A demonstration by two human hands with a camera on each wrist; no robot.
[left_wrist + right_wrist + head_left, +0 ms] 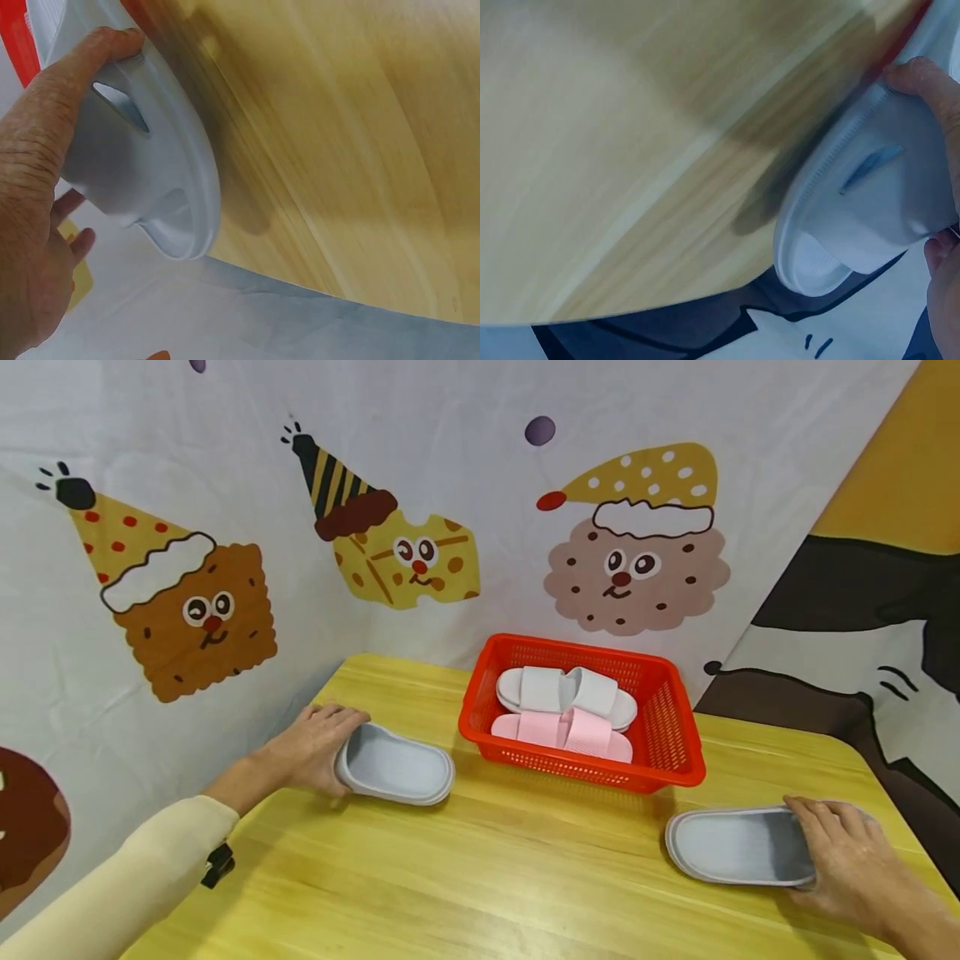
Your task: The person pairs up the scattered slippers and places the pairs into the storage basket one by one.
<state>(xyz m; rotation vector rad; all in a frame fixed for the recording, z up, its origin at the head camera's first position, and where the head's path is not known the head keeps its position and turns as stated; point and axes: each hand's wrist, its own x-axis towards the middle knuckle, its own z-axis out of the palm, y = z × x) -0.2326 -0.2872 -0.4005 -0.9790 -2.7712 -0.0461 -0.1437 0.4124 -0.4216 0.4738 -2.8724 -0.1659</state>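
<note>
My left hand (322,747) grips a light grey slipper (401,767) around its strap, on the left side of the table. In the left wrist view the thumb lies along the side of this slipper (184,150), which has a slot in its upper. Over on the right, my right hand (855,864) holds a matching grey slipper (731,843) by its strap end. The right wrist view shows the thumb on the edge of that slipper (870,199), close over the table. Both slippers' heel ends face inward.
A red plastic basket (667,714) stands at the back of the yellow wood-grain table (465,877), between the hands. White slippers (540,687) and pink slippers (540,727) lie inside it. Behind the table hangs a white cloth (465,435) printed with cartoon snacks.
</note>
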